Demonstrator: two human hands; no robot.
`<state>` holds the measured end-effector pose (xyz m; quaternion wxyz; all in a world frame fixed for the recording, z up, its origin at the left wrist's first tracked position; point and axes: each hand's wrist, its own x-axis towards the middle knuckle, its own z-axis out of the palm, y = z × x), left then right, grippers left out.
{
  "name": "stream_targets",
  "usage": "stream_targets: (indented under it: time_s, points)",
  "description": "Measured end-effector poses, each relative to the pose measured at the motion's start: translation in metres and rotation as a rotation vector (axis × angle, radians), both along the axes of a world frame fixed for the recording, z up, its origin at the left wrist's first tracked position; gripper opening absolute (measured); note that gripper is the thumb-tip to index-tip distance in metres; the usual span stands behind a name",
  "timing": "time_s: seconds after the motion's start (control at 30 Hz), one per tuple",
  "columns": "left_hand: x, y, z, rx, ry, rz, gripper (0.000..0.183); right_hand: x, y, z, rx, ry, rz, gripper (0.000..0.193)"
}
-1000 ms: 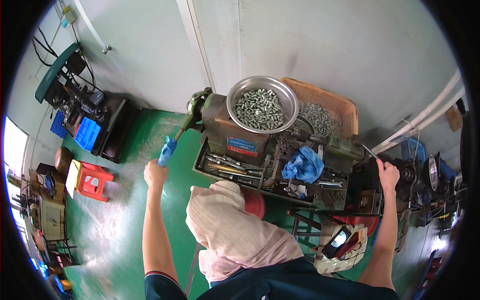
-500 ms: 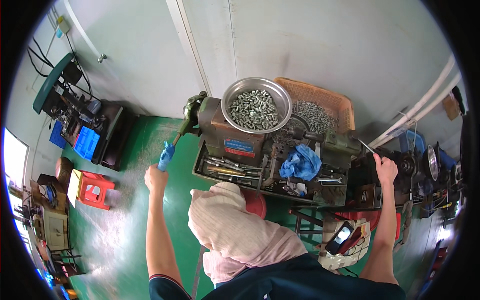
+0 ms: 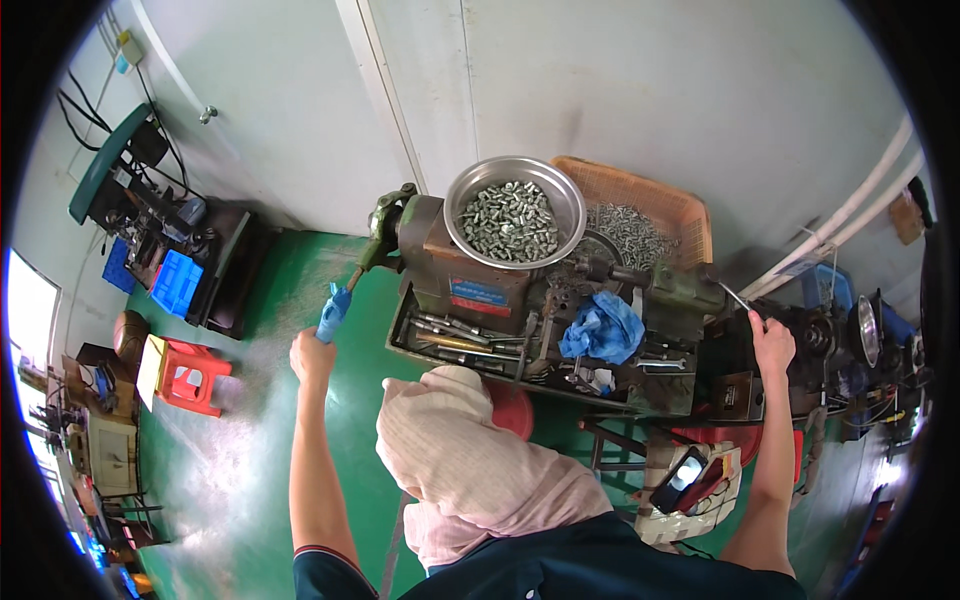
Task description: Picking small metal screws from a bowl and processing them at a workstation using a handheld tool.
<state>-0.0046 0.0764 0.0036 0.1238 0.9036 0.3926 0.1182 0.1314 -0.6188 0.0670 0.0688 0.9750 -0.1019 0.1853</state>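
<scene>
Left hand [image 3: 313, 355] grips the machine [image 3: 425, 250]'s left-end lever [image 3: 334, 312], right hand [image 3: 773, 347] clutches the right-end rod [image 3: 736, 296]; parts [image 3: 508, 220] in bowl [image 3: 573, 222] and basket [image 3: 692, 198], can't tell what's done or left tbh.

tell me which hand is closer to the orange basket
Right. The right hand, holding a lever, is in front and right of the orange basket; the left hand, on a blue-wrapped handle, is far to its left.

Machine [image 3: 470, 275] ahead of you, bowl [image 3: 565, 205] on top w/ metal parts [image 3: 508, 222] in it, basket [image 3: 640, 192] behind, to R. Tools [image 3: 465, 337] in tray [image 3: 425, 352], L end; bundle [image 3: 603, 328] R of them. Stool [image 3: 212, 372] on floor [image 3: 260, 450], far L; phone [image 3: 679, 480] on bag [image 3: 655, 527], yr R.
</scene>
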Motion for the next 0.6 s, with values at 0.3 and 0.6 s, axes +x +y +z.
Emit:
stream_targets:
  time_s: [0.3,0.6]
  points:
    - [0.002,0.004,-0.008,0.005,-0.002,0.038,0.017,0.1,0.108,0.006,0.107,-0.331,0.322,0.026]
    - [0.0,0.004,-0.003,-0.003,0.015,0.047,0.017,0.12,0.288,-0.023,0.725,0.357,0.715,0.023]
